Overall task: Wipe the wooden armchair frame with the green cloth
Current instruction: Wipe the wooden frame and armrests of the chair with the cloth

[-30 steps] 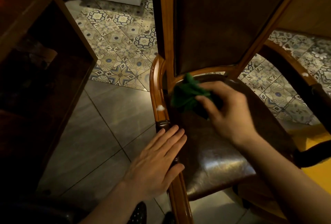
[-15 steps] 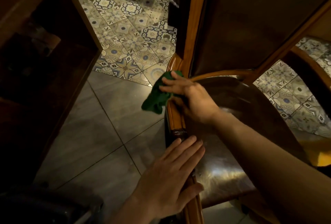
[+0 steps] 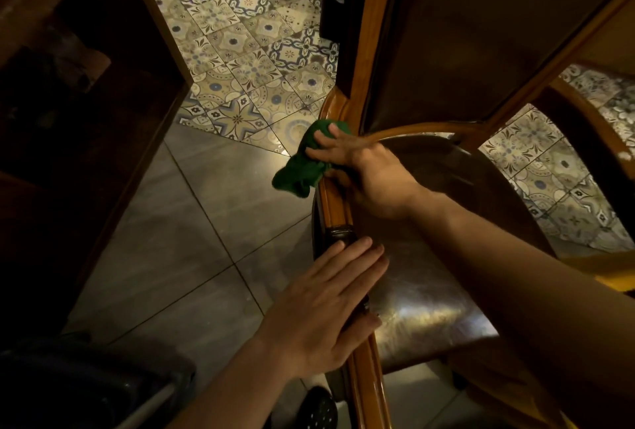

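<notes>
The wooden armchair frame [image 3: 338,203] has an orange-brown left armrest running from the backrest post toward me, around a dark leather seat [image 3: 422,288]. My right hand [image 3: 364,171] presses the green cloth [image 3: 304,167] onto the far end of that armrest, next to the backrest post; part of the cloth hangs off the outer side. My left hand [image 3: 330,308] lies flat, palm down, on the nearer part of the same armrest, fingers together and holding nothing.
A dark wooden cabinet [image 3: 86,102] stands on the left. Grey floor tiles [image 3: 192,239] and patterned tiles [image 3: 247,61] lie between it and the chair. The chair's right armrest [image 3: 591,126] curves at the right. A dark object [image 3: 86,387] sits at bottom left.
My right hand has carried the cloth from the seat's back corner leftward onto the left armrest and keeps it there. My left hand stays on the armrest. The view has shifted a little.
</notes>
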`<move>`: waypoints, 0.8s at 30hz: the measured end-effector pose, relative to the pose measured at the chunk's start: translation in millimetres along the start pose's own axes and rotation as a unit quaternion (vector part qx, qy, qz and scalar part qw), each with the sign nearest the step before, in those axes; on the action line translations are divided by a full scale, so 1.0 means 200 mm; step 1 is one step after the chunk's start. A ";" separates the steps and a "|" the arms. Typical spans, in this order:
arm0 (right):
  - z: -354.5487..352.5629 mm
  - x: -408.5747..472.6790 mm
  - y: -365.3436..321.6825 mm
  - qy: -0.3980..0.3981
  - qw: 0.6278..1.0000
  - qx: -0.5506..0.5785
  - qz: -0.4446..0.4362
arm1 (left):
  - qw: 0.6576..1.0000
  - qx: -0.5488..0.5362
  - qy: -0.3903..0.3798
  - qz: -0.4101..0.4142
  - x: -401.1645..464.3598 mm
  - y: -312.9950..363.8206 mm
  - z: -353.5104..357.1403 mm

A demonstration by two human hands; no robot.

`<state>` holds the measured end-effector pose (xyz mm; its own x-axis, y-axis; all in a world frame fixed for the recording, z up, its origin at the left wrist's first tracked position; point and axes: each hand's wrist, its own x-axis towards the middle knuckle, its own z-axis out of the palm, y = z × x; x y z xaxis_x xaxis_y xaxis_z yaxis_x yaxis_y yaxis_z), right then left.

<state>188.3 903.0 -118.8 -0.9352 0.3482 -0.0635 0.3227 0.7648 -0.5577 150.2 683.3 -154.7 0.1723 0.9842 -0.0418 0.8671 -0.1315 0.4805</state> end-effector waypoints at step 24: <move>-0.06 -0.53 -0.38 -0.021 0.977 0.168 0.126 | 0.974 -0.088 0.080 -0.194 -0.05 0.03 -0.33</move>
<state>264.4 814.1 -59.2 -0.8398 0.4744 -0.2640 0.4840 0.4338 -0.7600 123.8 680.8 -93.2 -0.2392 0.9636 -0.1191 0.7560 0.2618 0.5999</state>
